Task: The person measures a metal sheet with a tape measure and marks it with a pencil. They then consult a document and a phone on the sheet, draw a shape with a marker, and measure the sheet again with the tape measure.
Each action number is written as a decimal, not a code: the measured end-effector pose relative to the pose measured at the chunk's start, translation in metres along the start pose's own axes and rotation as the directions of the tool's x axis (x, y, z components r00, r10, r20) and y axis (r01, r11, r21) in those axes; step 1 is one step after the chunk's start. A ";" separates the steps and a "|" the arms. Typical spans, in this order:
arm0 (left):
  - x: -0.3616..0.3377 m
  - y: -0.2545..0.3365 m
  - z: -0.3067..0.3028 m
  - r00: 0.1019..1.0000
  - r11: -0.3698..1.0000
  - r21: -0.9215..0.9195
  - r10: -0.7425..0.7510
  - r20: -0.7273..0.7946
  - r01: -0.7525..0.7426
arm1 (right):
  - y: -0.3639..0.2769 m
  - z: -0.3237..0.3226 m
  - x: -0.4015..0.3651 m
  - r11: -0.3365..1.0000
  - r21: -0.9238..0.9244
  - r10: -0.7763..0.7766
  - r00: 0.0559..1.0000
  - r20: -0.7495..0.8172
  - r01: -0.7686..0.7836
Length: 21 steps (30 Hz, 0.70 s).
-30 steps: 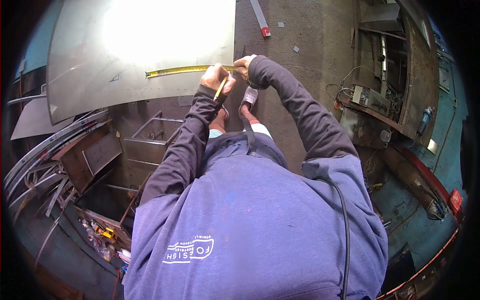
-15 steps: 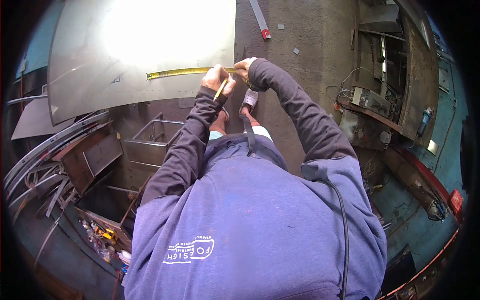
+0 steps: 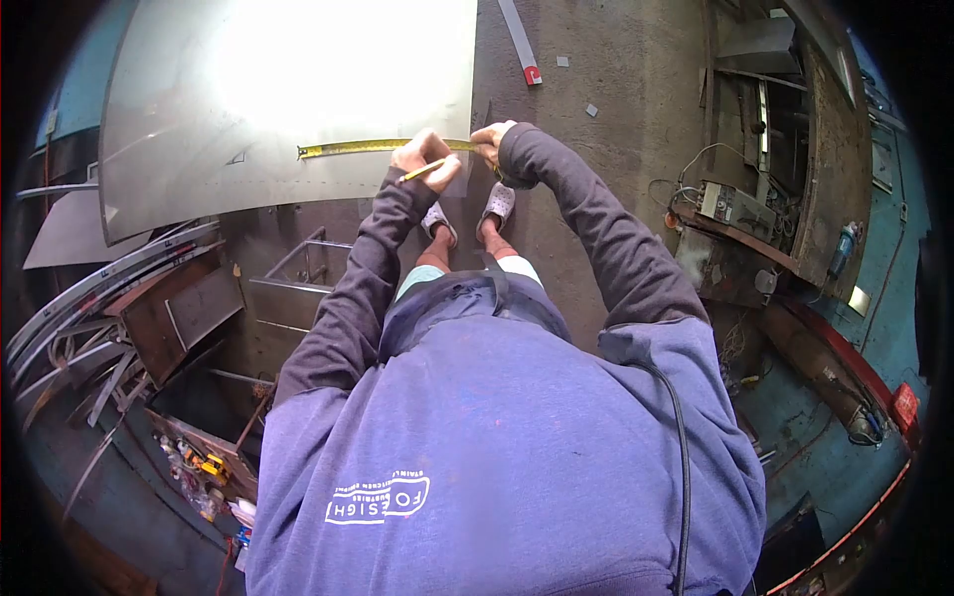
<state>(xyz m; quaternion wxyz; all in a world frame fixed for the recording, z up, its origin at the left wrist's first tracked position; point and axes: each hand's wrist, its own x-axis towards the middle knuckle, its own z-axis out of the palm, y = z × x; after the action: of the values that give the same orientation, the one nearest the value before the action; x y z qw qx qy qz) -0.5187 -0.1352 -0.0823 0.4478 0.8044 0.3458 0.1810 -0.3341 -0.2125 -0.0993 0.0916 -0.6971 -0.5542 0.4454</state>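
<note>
A large shiny metal sheet (image 3: 169,169) spreads out in front of me, glaring white in its middle. Across it lies a yellow tape measure (image 3: 348,148), its blade drawn out from the sheet's right edge toward the left. My left hand (image 3: 422,157) is closed around a yellow pencil (image 3: 425,171) and rests over the blade near that edge. At the edge itself, my right hand (image 3: 489,141) grips the tape measure's other end, and its case is mostly hidden by the fingers. A small triangular mark (image 3: 237,157) shows on the sheet left of the blade's tip.
A metal strip with a red end (image 3: 534,75) and small square pieces (image 3: 591,110) lie on the floor to the right. A metal frame (image 3: 298,263) stands below the sheet. Long metal strips (image 3: 109,273) pile up at left; a cluttered workbench (image 3: 835,149) stands at right.
My left hand has turned, tilting the pencil from steep to nearly level, and has shifted slightly left along the blade. The right hand still holds the tape measure at the edge.
</note>
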 end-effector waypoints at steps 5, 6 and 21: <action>0.004 -0.020 -0.016 0.930 0.947 0.252 0.264 -0.254 -0.201 | -0.006 -0.007 -0.004 1.000 -0.013 0.009 0.998 0.055 -0.008; 0.004 -0.015 -0.017 0.951 0.991 0.103 0.113 -0.288 -0.086 | -0.008 -0.009 -0.006 0.999 -0.038 -0.006 0.999 0.040 0.008; -0.013 -0.002 0.000 0.975 0.990 0.033 0.140 -0.171 -0.136 | 0.001 0.004 0.004 1.000 0.008 -0.019 1.000 0.016 0.019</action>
<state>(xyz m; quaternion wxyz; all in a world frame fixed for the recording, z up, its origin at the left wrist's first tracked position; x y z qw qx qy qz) -0.5288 -0.1438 -0.0842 0.3937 0.8125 0.3286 0.2773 -0.3357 -0.2105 -0.1046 0.0941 -0.6879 -0.5596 0.4525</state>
